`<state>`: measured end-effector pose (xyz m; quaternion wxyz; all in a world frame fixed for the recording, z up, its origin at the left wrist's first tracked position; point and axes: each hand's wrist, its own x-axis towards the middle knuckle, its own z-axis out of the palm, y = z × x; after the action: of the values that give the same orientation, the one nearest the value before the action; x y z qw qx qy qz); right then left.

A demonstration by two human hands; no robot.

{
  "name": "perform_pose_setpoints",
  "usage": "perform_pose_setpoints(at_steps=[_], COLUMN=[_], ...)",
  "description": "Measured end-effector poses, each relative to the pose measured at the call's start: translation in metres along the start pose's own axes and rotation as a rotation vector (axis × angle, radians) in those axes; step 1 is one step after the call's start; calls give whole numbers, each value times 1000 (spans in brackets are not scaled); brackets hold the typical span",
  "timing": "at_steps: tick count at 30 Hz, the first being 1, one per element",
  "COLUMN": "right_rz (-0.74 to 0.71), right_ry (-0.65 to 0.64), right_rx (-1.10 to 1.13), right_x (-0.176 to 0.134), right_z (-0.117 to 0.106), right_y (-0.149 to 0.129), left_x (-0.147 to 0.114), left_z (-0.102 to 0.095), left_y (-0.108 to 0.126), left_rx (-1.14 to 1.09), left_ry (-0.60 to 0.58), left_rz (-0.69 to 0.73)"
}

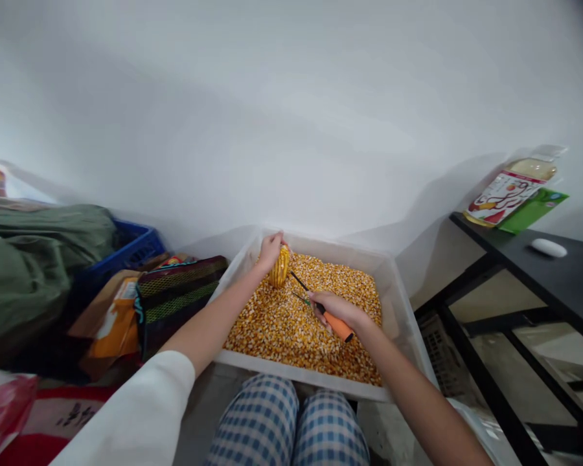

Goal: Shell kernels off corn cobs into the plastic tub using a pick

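Gripping the corn cob (280,268) at the far left of the kernel-filled plastic bin (393,291) with my left hand (271,250) and the orange-handled screwdriver (339,327) with my right hand (332,304), I judge from afar that pushing too hard could skid it into the left one.

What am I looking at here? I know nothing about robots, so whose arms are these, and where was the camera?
There is no robot here: these are a person's own bare arms. The single picture comes from a camera worn on the head, looking forward and down, so the knees show too. A pale plastic tub in front of the person holds loose corn kernels. The left hand holds a corn cob above them; the right hand grips an orange-handled tool, its dark shaft pointing toward the cob.
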<state>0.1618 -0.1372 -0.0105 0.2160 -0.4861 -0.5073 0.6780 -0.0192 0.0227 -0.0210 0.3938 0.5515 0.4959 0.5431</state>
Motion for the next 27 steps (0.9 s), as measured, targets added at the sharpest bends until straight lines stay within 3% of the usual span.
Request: perform_pose_setpoints(at_steps=[11,27], right_rz=[-108,-147], right_ry=[-45,-71], right_rx=[74,143], right_x=[13,20], right_z=[7,10], right_y=[8,13], left_x=[-9,-16], left_z=[5,6], left_y=[8,19], left_rx=[41,41], left_ry=[-49,-96], left_rz=[120,63])
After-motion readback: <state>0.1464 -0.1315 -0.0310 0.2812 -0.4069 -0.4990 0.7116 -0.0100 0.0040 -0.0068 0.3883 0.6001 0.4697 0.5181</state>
